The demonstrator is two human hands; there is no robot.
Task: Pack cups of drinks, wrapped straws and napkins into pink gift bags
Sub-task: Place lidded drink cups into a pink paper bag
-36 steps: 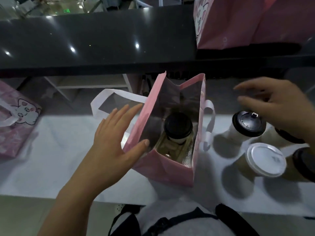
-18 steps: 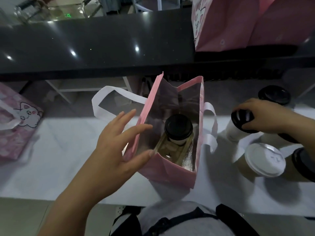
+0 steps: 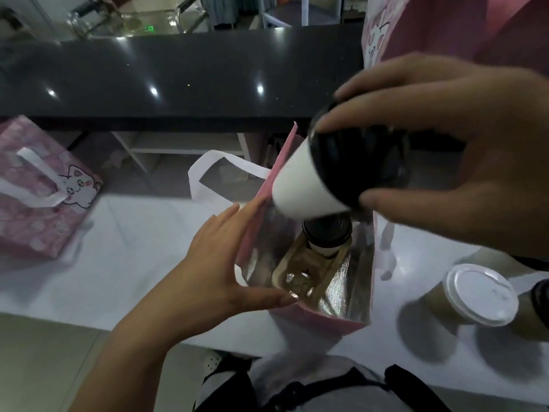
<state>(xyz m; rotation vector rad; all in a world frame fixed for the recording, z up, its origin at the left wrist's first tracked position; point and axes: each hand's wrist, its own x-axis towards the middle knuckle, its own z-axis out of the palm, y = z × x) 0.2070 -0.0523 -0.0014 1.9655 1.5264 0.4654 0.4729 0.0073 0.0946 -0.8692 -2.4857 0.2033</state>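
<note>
Right hand (image 3: 475, 162) now grips black-lidded cup (image 3: 300, 185) by its lid, lifted off the table over pink bag (image 3: 320, 319); left hand (image 3: 214, 275), fingers straight, holds the bag open, so the second cup likely goes in next.

I'm counting four cups: held cup (image 3: 300, 185) right of centre, bagged cup (image 3: 326, 236) mid-frame, white-lidded cup (image 3: 481, 295) lower right, dark lid (image 3: 542, 301) cut off at the right edge. I'm seeing three pink bags: open bag (image 3: 323, 319) centre, flat bag (image 3: 35, 209) left, counter bag (image 3: 445, 25) upper right. One cardboard tray (image 3: 300, 272). Two hands: left hand (image 3: 214, 263), right hand (image 3: 475, 150).
</note>
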